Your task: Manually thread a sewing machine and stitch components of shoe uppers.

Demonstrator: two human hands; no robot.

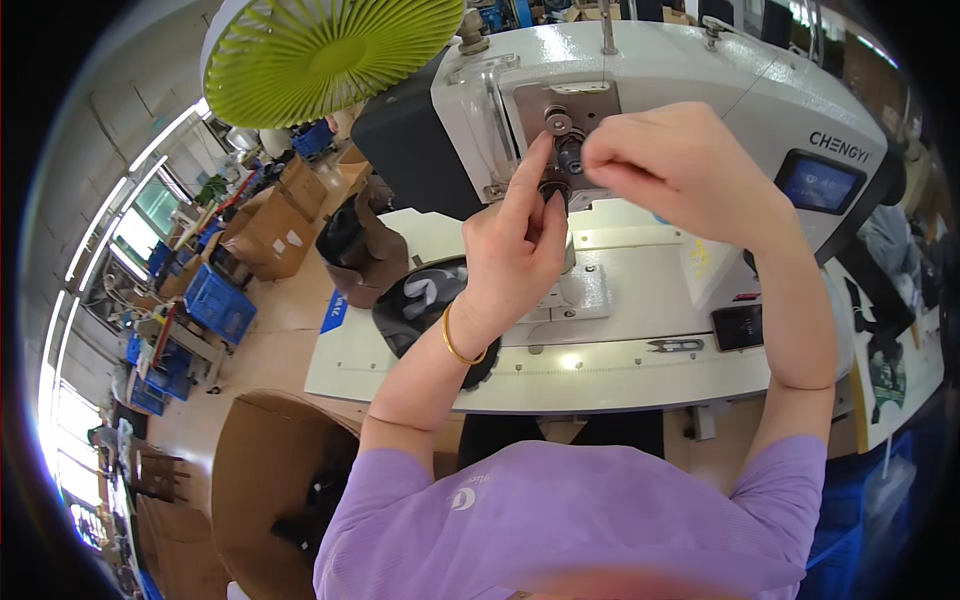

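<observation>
Machine [660, 65], left hand [510, 245] and right hand [685, 165] close, tabletop edge [600, 399] open

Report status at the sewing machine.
Left hand at metal knobs. Right hand curled beside them. Sewing machine: screen lit. Black piece partly hidden by left forearm.

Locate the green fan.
In the head view, the green fan is at the top, left of centre, beside the left end of the sewing machine.

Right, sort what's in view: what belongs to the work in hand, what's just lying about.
Apparently in use:
white sewing machine
its metal dial, by the left hand
dark knob, by the right hand

Apparently lying about:
thread snips
dark phone-like slab
blue crate
</observation>
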